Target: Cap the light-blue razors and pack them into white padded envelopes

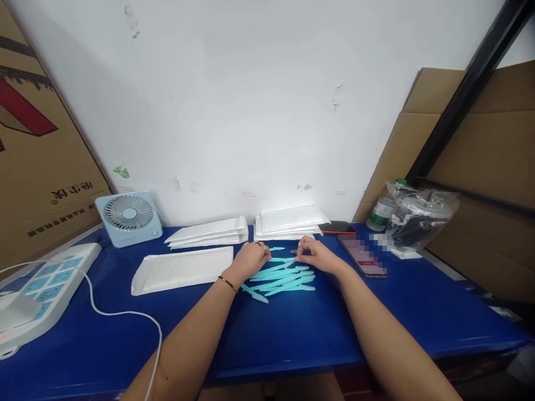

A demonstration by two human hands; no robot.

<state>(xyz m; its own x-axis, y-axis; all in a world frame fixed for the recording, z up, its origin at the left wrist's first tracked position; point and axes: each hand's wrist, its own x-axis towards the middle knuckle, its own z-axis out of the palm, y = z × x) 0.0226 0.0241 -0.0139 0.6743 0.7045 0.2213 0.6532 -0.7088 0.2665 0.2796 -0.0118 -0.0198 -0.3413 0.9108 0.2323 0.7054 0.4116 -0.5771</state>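
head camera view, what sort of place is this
Probably a small indoor workspace, perhaps in a storeroom or workshop: a blue-covered table against a scuffed wall, with stacked white padded envelopes behind a pile of turquoise tools and large printed cardboard at the left.

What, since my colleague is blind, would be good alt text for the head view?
A person's left hand and right hand are at a pile of slim turquoise sticks on a blue table. White packets lie behind and to the left; a fan stands at left, a phone lies at right.
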